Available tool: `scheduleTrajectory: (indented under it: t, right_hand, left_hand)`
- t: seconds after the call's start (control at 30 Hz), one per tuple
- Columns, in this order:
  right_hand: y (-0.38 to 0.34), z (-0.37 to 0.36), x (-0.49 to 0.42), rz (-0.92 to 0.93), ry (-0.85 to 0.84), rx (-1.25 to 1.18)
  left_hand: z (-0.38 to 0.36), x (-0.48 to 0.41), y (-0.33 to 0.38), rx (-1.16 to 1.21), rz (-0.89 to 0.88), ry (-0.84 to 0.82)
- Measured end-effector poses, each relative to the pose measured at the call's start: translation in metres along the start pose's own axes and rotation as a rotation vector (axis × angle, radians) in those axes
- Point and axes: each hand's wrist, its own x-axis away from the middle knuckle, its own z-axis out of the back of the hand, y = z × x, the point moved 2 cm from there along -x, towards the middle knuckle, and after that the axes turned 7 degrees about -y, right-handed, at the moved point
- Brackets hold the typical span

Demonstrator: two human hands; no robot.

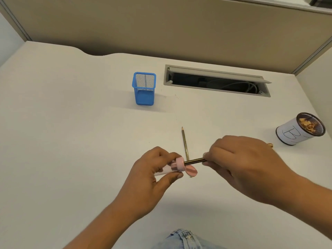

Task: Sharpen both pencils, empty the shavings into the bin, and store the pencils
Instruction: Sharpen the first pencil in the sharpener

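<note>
1. Your left hand (154,168) is curled around the sharpener (177,165), thumb below and fingers on top, pinching its clear barrel just behind the pink collar. Its pink cap (191,171) hangs open beneath the collar, so I judge shavings could spill if you tip it.
2. Your right hand (240,159) is closed on a pencil (195,161), fingertips pinching the shaft close to the sharpener; its tip is in the collar's hole and its far end is hidden under your hand.
3. That pencil is light and stiff, but the lead will likely snap under side load. Keep your hold near the sharpener and twist along the axis.
4. The sharpener looks like smooth, light plastic, probably slippery; grip the barrel, not the loose cap.
5. Just beyond, a second pencil (185,142) lies flat on the desk (71,123), its pointed tip aimed away from you.
6. Further right stands the bin (298,132), with shavings inside.
7. Farthest, the blue mesh cup (144,88) stands upright, where I expect the pencils go.
</note>
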Motion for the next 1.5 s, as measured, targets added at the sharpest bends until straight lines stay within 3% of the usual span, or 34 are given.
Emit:
scheduleTrajectory:
  t: [0.1, 0.17, 0.23, 0.3, 0.33, 0.37, 0.43, 0.57, 0.67, 0.73, 0.8, 0.87, 1.0, 1.07, 1.17, 1.23, 1.3, 1.37, 1.5]
  right_hand:
    - [0.002, 0.005, 0.000, 0.086, -0.004, 0.059]
    - [-0.001, 0.007, -0.001, 0.009, -0.103, -0.033]
    - [-0.001, 0.009, -0.005, -0.272, -0.296, -0.395]
    - [0.001, 0.009, -0.004, -0.608, -0.543, -1.020]
    - [0.000, 0.010, -0.004, -0.693, -0.667, -1.237]
    - [-0.001, 0.011, -0.003, -0.691, -0.728, -1.286]
    - [-0.002, 0.014, -0.003, -0.620, -0.735, -1.122]
    - [-0.006, 0.024, -0.004, -0.427, -0.531, -0.652]
    - [-0.006, 0.040, -0.004, -0.153, -0.204, -0.044]
    - [-0.006, 0.043, -0.001, 0.003, 0.021, 0.122]
    - [-0.008, 0.041, 0.002, 0.130, 0.171, 0.173]
    - [-0.009, 0.043, 0.003, 0.239, 0.215, 0.204]
    - [-0.007, 0.046, 0.005, 0.311, 0.136, 0.192]
    - [-0.011, 0.045, 0.005, 0.151, 0.031, 0.073]
    - [-0.011, 0.045, 0.001, -0.375, -0.311, -0.315]
    - [-0.008, 0.041, 0.001, -0.526, -0.498, -0.531]
    - [-0.008, 0.042, 0.001, -0.484, -0.529, -0.548]
    - [-0.010, 0.048, 0.004, -0.375, -0.423, -0.463]
    - [-0.010, 0.054, 0.005, 0.132, -0.096, 0.002]
  left_hand:
    - [0.001, 0.002, 0.007, 0.010, -0.031, 0.032]
    - [0.002, 0.002, 0.011, -0.030, -0.068, 0.064]
    - [0.002, 0.005, 0.015, -0.115, -0.155, 0.094]
    - [0.001, 0.011, 0.022, -0.196, -0.273, 0.109]
    - [0.001, 0.014, 0.024, -0.224, -0.317, 0.106]
    - [0.002, 0.016, 0.024, -0.240, -0.335, 0.093]
    - [0.003, 0.018, 0.024, -0.223, -0.293, 0.039]
    - [0.005, 0.020, 0.025, -0.133, -0.160, -0.033]
    - [0.009, 0.022, 0.027, -0.009, -0.078, -0.011]
    - [0.013, 0.021, 0.028, 0.152, -0.009, -0.023]
    - [0.015, 0.020, 0.029, 0.341, 0.035, -0.097]
    - [0.013, 0.021, 0.029, 0.461, 0.049, -0.162]
    - [0.007, 0.027, 0.029, 0.508, 0.035, -0.138]
    - [0.008, 0.027, 0.029, 0.451, 0.010, -0.109]
    - [0.007, 0.025, 0.027, 0.193, -0.077, -0.142]
    - [0.004, 0.024, 0.026, 0.108, -0.097, -0.223]
    - [0.004, 0.023, 0.026, 0.191, -0.061, -0.286]
    - [0.009, 0.021, 0.026, 0.277, -0.039, -0.289]
    - [0.015, 0.019, 0.023, 0.561, 0.045, -0.280]
